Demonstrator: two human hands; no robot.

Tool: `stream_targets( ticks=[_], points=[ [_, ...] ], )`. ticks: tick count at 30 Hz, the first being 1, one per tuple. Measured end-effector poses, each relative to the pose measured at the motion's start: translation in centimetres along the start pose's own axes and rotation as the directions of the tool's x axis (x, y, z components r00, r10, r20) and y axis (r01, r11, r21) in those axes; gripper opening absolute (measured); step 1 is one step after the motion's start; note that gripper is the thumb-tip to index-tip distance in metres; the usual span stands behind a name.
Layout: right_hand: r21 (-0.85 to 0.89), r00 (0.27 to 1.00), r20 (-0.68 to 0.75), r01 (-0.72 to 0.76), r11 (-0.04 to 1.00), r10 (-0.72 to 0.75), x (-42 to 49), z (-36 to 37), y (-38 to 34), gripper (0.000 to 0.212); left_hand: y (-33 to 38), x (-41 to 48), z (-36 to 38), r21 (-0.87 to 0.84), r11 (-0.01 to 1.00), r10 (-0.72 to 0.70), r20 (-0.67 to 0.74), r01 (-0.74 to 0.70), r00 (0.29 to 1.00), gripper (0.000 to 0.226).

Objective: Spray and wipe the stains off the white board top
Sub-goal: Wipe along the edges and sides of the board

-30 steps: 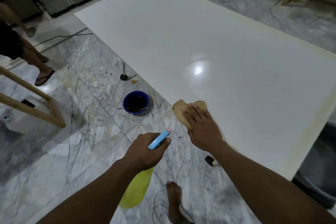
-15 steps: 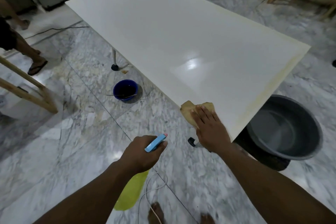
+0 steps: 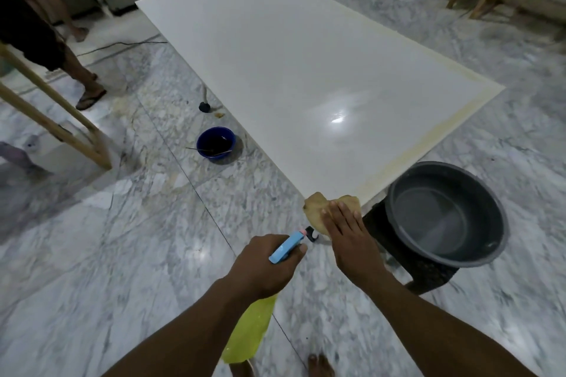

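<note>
White board top (image 3: 306, 70): large, glossy, level, with yellowish staining along its right and near edges. Tan cloth (image 3: 317, 208): crumpled, pressed flat on the near corner. Spray bottle (image 3: 249, 333): yellow body, blue trigger head, held off the board, hanging downward.

No text, label, brand, number or sign can be read anywhere here.

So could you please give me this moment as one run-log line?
step: wiping | right hand: flat on cloth at board near corner | left hand: holds spray bottle off board | yellow stain along end edge
</note>
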State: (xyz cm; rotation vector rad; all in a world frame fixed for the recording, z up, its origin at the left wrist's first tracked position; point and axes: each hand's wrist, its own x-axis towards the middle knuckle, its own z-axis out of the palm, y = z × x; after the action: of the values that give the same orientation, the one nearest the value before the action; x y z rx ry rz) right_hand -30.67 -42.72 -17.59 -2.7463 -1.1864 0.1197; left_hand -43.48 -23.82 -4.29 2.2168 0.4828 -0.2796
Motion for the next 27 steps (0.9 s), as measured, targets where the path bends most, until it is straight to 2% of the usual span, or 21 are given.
stream_targets(
  ticks=[2,4,5,6,7,8,9,10,11,13,15,17,24,27],
  points=[
    [0.082,1.0,0.0,-0.018,0.996,0.019,-2.2,0.1,0.5,0.071,0.6,-0.5,0.0,-0.012,1.0,-0.016,-0.018,0.016,1.0,0.048],
    [0.251,0.993,0.026,-0.122,0.96,0.119,-4.3,-1.1,0.5,0.066,1.1,-0.6,-0.4,-0.028,0.999,-0.021,-0.042,0.02,0.999,0.049],
    [0.376,0.977,0.056,-0.21,0.902,0.204,-5.0,-2.5,0.1,0.056,1.2,-0.7,-0.7,-0.034,0.999,-0.019,-0.048,0.017,0.999,0.05],
    [0.528,0.946,0.085,-0.309,0.791,0.313,-5.1,-3.8,-0.3,0.045,1.3,-0.8,-1.0,-0.037,0.999,-0.015,-0.05,0.013,0.999,0.049],
    [0.686,0.88,0.148,-0.421,0.594,0.452,-4.6,-5.3,-0.8,0.033,1.5,-0.8,-1.4,-0.037,0.999,-0.009,-0.049,0.007,0.999,0.049],
    [0.819,0.782,0.274,-0.495,0.29,0.56,-3.6,-7.2,-1.3,0.024,1.6,-0.8,-1.8,-0.035,0.999,0.0,-0.05,-0.001,0.999,0.049],
    [0.869,0.704,0.428,-0.493,-0.044,0.567,-2.3,-9.1,-1.8,0.027,1.8,-0.8,-2.5,-0.038,0.999,0.009,-0.056,-0.011,0.998,0.049],
    [0.833,0.669,0.554,-0.443,-0.332,0.496,-1.1,-10.7,-2.2,0.037,2.0,-0.7,-3.1,-0.041,0.999,0.021,-0.061,-0.023,0.998,0.049],
    [0.775,0.68,0.604,-0.379,-0.506,0.416,0.4,-12.1,-2.6,0.042,2.2,-0.6,-4.1,-0.038,0.999,0.037,-0.068,-0.039,0.997,0.047],
    [0.705,0.731,0.588,-0.254,-0.662,0.346,3.4,-14.5,-3.9,0.047,2.4,-0.3,-5.9,-0.019,0.997,0.074,-0.075,-0.075,0.994,0.046],
    [0.64,0.768,0.581,-0.228,-0.734,0.269,6.4,-16.3,-6.3,0.059,2.4,0.0,-8.4,0.005,0.994,0.109,-0.075,-0.109,0.991,0.046],
    [0.614,0.8,0.565,-0.245,-0.751,0.201,9.6,-17.4,-9.6,0.063,1.6,0.3,-11.7,0.028,0.991,0.132,-0.084,-0.13,0.988,0.047],
    [0.644,0.843,0.528,-0.317,-0.697,0.104,20.8,-19.3,-20.3,0.06,-3.2,1.7,-25.9,0.078,0.989,0.133,-0.125,-0.124,0.983,0.049],
    [0.651,0.848,0.524,-0.337,-0.68,0.081,25.0,-19.3,-24.3,0.061,-5.8,3.0,-31.1,0.112,0.987,0.127,-0.105,-0.115,0.986,0.044]
  ],
)
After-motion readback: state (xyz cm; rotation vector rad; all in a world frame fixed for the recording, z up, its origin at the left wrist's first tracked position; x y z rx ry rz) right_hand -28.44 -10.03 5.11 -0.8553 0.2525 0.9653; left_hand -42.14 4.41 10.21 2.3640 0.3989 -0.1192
